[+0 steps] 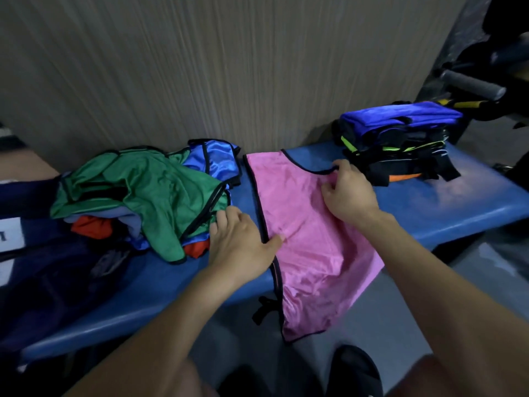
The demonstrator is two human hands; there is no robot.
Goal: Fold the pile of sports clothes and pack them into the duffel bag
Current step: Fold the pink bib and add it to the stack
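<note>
A pink vest with black trim (303, 242) lies spread across the blue bench (446, 207), its lower part hanging over the front edge. My left hand (240, 242) lies flat on the vest's left edge, thumb pressing the pink cloth. My right hand (349, 190) pinches the vest's black-trimmed strap near the top right. To the left sits an unfolded pile with a green vest (143, 193) on top, blue and red pieces under it. A stack of folded clothes (400, 141), blue on top, stands at the bench's right end. A dark duffel bag (45, 267) sits at the far left.
A ribbed grey wall (229, 67) runs close behind the bench. Dark equipment with grey padded handles (472, 81) stands at the upper right. My black shoes (355, 371) are on the grey floor below the bench's front edge.
</note>
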